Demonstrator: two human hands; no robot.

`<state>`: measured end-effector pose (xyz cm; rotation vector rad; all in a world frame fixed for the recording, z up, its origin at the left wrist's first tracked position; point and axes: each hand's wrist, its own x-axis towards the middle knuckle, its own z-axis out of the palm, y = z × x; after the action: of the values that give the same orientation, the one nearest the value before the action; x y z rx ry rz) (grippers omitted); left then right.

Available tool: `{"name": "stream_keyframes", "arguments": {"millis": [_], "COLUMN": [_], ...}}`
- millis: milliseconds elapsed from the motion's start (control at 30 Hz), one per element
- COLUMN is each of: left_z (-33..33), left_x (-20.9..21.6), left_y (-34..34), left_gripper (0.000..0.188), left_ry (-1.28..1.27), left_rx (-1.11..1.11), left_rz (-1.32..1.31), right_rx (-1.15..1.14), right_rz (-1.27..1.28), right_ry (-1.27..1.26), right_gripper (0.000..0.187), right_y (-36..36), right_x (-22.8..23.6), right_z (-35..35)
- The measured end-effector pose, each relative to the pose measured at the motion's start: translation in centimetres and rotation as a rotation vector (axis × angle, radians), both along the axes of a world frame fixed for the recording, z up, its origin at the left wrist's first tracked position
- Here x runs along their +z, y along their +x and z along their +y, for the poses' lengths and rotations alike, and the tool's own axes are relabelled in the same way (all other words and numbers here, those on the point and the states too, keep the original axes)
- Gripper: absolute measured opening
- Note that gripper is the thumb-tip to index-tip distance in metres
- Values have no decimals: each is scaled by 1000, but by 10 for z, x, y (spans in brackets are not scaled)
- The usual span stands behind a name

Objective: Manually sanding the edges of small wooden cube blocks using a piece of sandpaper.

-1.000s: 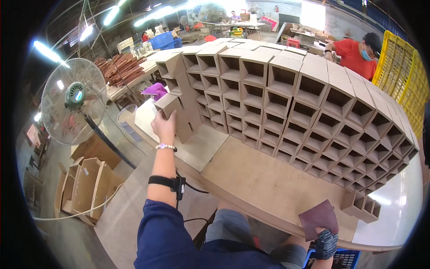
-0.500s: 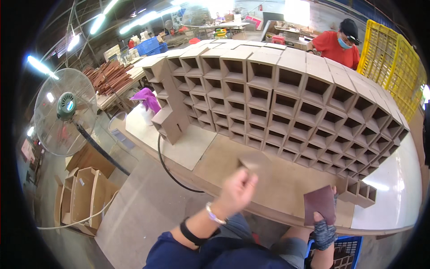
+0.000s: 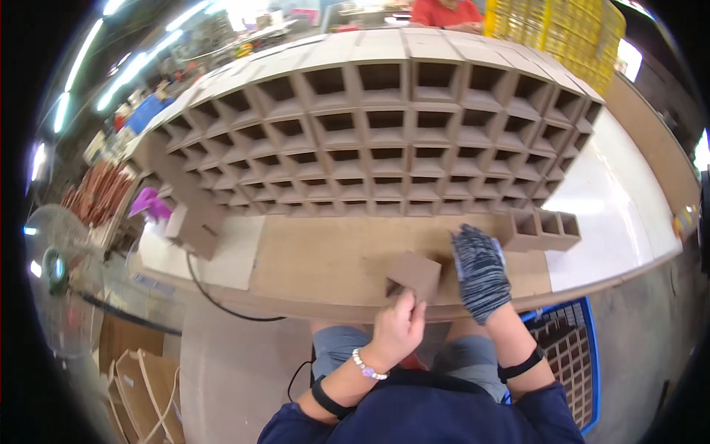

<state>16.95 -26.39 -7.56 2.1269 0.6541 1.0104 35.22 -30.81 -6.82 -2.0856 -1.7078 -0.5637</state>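
Note:
My left hand point(image 3: 399, 325) pinches the near edge of a small brown square box point(image 3: 416, 272), tilted above the front of the table. To its right, my right hand point(image 3: 481, 274), in a grey-black knit fingerless glove, is palm down and reaches forward over the board. The glove mostly hides the dark brown sheet in that hand, with only a thin edge at its side. Just right of the fingers stands a short row of open brown boxes point(image 3: 522, 231). Behind both hands rises a wide stacked wall of similar open boxes point(image 3: 388, 118).
A brown board point(image 3: 318, 259) lies on the white tabletop point(image 3: 614, 192). Below right stands a blue crate point(image 3: 592, 355) of boxes. A purple cloth point(image 3: 150, 203), a black cable point(image 3: 214, 296) and a fan point(image 3: 55, 266) are left. Beyond the stack are a person in red point(image 3: 446, 13) and yellow crates point(image 3: 555, 37).
My view has swung right and down. The right hand has turned palm down and moved in toward the left hand, covering the dark sheet. My left hand still holds the box, now less blurred.

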Motion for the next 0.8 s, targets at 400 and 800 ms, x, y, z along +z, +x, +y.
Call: {"name": "stream_keyframes", "arguments": {"millis": [400, 800], "left_z": [-1, 4], "left_x": [2, -1], "left_y": [-2, -9], "left_gripper": [10, 13], "left_ry": [21, -148], "left_rx": [-87, -109], "left_rz": [100, 26], "right_rx": [32, 37], "right_rz": [104, 86], "right_ry": [-10, 45], "right_gripper": [41, 34], "right_y": [-19, -11], "right_x": [3, -6], "right_z": [0, 1]}}
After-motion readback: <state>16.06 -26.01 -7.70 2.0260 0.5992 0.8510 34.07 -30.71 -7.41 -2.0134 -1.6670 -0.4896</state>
